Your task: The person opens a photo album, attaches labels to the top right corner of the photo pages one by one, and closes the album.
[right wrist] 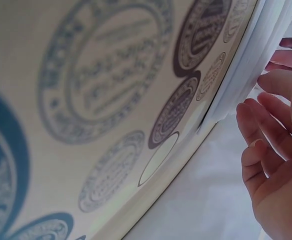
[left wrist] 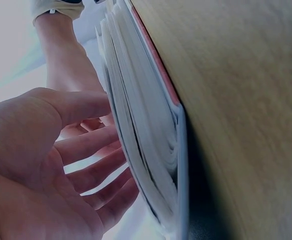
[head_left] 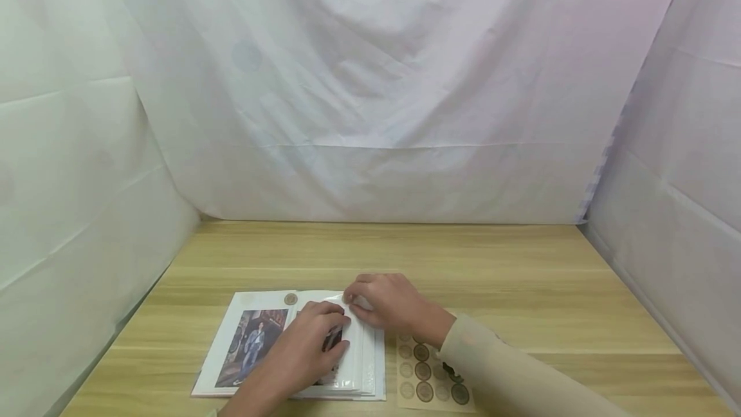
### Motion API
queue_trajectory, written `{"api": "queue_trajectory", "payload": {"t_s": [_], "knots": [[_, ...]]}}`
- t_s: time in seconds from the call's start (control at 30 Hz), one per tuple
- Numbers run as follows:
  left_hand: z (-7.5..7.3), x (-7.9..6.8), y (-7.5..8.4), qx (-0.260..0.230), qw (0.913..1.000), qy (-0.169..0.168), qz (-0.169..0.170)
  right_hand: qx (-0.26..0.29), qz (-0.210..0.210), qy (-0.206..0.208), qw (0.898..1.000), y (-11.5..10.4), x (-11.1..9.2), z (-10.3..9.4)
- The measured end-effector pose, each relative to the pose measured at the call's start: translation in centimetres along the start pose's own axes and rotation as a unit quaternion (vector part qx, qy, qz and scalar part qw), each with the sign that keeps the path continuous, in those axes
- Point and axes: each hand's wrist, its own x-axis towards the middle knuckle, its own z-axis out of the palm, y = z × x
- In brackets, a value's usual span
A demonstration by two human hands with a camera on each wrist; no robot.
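A photo album point(head_left: 379, 365) lies spread on the table, its pages in clear sleeves. My left hand point(head_left: 315, 343) rests on the right-hand page with fingers spread, partly covering a photo point(head_left: 332, 340). From the left wrist view, the left hand's fingers point(left wrist: 93, 145) lie along the stacked page edges point(left wrist: 136, 115). My right hand point(head_left: 384, 301) is at that page's top edge, thumb and forefinger tips together at a small tan round sticker point(head_left: 347, 299), mostly hidden by them. In the right wrist view the right hand point(right wrist: 278, 165) has curled fingers beside the pages.
On the left page are a photo of a standing person point(head_left: 251, 347) and a round brown sticker point(head_left: 291, 299) near the top. A tan sheet of round stickers point(head_left: 413, 381) lies right of the album, partly under my right sleeve point(head_left: 492, 356). White cloth point(head_left: 370, 95) surrounds the wooden table point(head_left: 521, 295).
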Motion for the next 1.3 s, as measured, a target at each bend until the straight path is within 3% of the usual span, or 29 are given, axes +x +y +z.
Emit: {"api": "queue_trajectory", "payload": {"t_s": [0.2,0.47,0.63,0.83,1.0,1.17,1.3], "knots": [[-0.1,0.2,-0.2,-0.013,0.9999,0.0,0.001,0.013,0.011,0.02,1.0,0.5,-0.3,-0.3],[-0.5,0.3,-0.3,-0.041,0.9986,0.006,-0.032,0.054,0.046,0.032,0.997,0.9,-1.0,-1.9],[-1.1,-0.1,-0.7,-0.065,0.9975,0.024,-0.015,0.085,0.06,0.031,0.994,0.8,-1.7,-2.8],[-1.9,-1.6,-1.6,-0.047,0.995,0.088,-0.009,0.107,0.046,0.023,0.993,0.0,-3.0,-2.9],[-3.0,-3.8,-3.7,-0.014,0.9913,0.129,-0.023,0.119,0.016,0.013,0.993,-0.9,-4.3,-2.8],[-4.3,-6.2,-6.5,-0.004,0.9889,0.124,-0.083,0.103,0.007,-0.013,0.995,-1.8,-5.1,-2.7],[-4.9,-7.4,-8.2,0.002,0.984,0.078,-0.16,0.098,0.043,-0.065,0.992,-2.5,-5.6,-2.7]]}}
